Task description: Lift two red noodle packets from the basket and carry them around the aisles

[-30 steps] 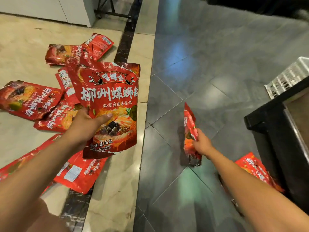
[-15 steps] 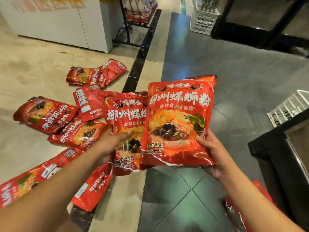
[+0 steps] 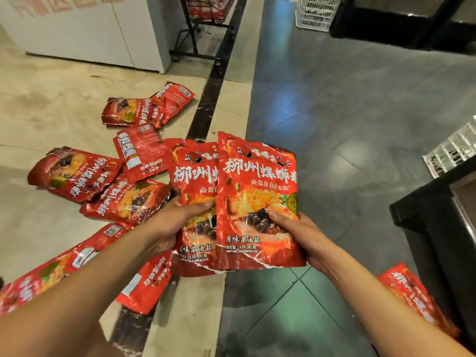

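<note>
While both hands are up in front of me, I've got two red noodle packets fanned together, upright, faces toward the camera. My left hand (image 3: pixel 170 222) grips the rear packet (image 3: pixel 192 176) with the thumb curled across its front; my right hand (image 3: pixel 298 235) pinches the front packet (image 3: pixel 257 191) low on its right edge, thumb on the printed bowl. The front one overlaps the rear one's right half, the two touching.

So two packets are gathered, and plenty is left, by my reckoning. Just left of my hands, scattered packets (image 3: pixel 123 199) lie on the floor: one tilted face-up at far left (image 3: pixel 72 173), one back-up showing a white label (image 3: pixel 139 150), and a pair overlapping farther off (image 3: pixel 146 109). Nearer, under my left forearm, more lie flat (image 3: pixel 144 282), and a long one runs off the left edge (image 3: pixel 49 274). Over on the right, one lone packet (image 3: pixel 407 289) lies near a black cabinet (image 3: pixel 432 228).

Floor: beige polished tile (image 3: pixel 51 104) on the left, a dark strip (image 3: pixel 219 81) running near to far, grey glossy tile (image 3: pixel 347 112) on the right. Far off, a white counter (image 3: pixel 103 29), a black trolley frame (image 3: pixel 190 34) and a white crate (image 3: pixel 316 11); another crate (image 3: pixel 456 148) peeks in at right.
</note>
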